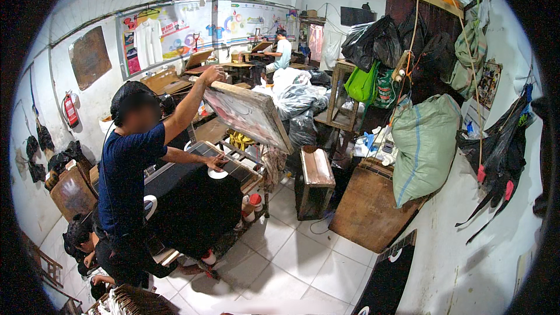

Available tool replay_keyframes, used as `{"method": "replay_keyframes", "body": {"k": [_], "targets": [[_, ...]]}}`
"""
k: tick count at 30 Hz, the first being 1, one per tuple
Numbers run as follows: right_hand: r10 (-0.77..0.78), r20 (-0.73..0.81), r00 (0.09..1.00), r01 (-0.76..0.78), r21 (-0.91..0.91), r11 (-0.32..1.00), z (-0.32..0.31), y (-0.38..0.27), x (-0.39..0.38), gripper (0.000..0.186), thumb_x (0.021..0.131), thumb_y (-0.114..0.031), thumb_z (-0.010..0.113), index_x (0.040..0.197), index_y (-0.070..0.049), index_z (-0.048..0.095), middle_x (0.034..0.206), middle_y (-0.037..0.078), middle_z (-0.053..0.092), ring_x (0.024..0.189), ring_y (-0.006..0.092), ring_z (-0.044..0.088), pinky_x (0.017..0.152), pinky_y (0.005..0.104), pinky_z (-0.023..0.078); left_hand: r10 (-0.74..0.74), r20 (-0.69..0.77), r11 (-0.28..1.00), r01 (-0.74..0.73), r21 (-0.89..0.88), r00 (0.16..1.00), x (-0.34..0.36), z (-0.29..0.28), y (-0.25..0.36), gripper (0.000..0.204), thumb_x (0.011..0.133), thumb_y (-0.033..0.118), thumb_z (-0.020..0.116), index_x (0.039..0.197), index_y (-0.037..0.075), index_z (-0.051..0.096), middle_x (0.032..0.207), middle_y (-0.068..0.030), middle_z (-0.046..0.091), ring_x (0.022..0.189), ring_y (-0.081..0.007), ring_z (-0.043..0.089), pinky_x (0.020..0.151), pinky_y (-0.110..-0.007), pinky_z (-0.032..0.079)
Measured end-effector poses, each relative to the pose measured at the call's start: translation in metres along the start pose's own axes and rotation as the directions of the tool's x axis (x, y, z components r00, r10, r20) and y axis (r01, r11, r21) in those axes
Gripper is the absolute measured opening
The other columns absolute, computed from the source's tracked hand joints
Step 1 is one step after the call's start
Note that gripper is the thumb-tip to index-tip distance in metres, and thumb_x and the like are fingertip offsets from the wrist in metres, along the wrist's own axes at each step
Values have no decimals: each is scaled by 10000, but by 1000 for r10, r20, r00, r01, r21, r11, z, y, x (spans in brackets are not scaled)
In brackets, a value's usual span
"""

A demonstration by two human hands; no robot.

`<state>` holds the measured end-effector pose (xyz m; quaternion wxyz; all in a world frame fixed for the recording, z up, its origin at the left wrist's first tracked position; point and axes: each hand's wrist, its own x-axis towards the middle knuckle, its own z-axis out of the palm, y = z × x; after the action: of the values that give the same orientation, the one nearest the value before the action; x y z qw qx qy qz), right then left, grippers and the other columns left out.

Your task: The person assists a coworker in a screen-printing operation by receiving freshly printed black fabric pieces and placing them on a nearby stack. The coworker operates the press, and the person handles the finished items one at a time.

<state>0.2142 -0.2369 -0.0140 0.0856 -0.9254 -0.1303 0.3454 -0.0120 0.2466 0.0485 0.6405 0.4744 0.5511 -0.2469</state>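
Neither of my hands shows in the head view. A person in a dark blue shirt (131,163) stands at a long printing table to the left. That person's raised hand (213,74) grips the top edge of a tilted wooden screen-printing frame (248,108). The person's other hand (217,162) is low over the table, by a white oval (217,173) on black cloth (198,204). The cloth drapes over the table's near side. At the bottom right, a strip of black material (385,283) with white shapes lies along the wall.
A stuffed green sack (426,146) rests on a brown board (373,198) at right. A wooden box-like stand (315,181) sits on the tiled floor (280,262). Crouching people (84,239) are at lower left; another person (282,52) works far back. Black bags (379,41) hang at right.
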Motion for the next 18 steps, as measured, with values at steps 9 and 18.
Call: {"method": "replay_keyframes", "body": {"k": [9,18], "targets": [[-19,52,998,21,-40,999,8,0,-4,188,714,-292,550,670,-155,671,685,69,645,652,255,626,571,398,493,36,-36,999,-35,21,999,-16,3,19,282,863,288,506,1046,97,605,1001,-110,596,794,-234,602,635,-356,474],[-52,95,994,59,-80,995,15,10,-9,205,725,-312,546,670,-156,669,688,69,644,662,257,626,576,406,488,-3,-46,1000,5,24,999,-30,14,-4,293,860,293,518,1065,98,593,1038,-110,586,827,-232,592,654,-368,468]]}}
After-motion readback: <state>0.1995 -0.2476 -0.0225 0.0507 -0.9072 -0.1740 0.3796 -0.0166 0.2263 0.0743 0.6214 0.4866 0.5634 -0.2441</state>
